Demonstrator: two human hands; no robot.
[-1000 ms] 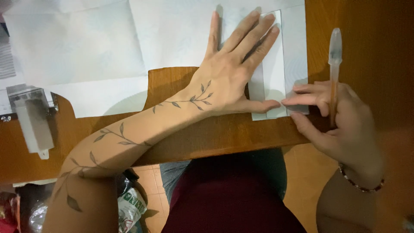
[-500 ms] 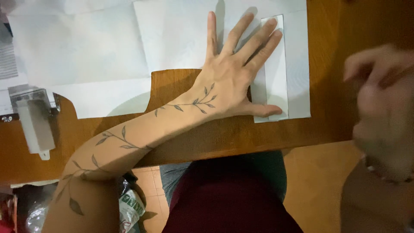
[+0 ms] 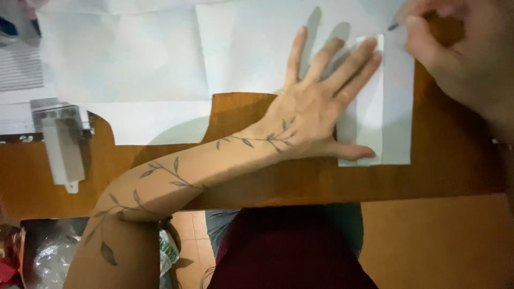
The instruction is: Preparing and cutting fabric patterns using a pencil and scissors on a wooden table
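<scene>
Paper (image 3: pixel 397 107): your left hand (image 3: pixel 316 107), spread flat, pins it.
Right hand (image 3: pixel 460 48): at 1 o'clock, pinching pen (image 3: pixel 394 24).
Risk: ease off and paper may slip.

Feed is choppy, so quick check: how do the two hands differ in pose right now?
The left hand lies flat, fingers spread, pressing the folded paper; the right hand is curled and raised at the paper's top corner. The left holds nothing; the right grips a pen. Both are bare.
</scene>
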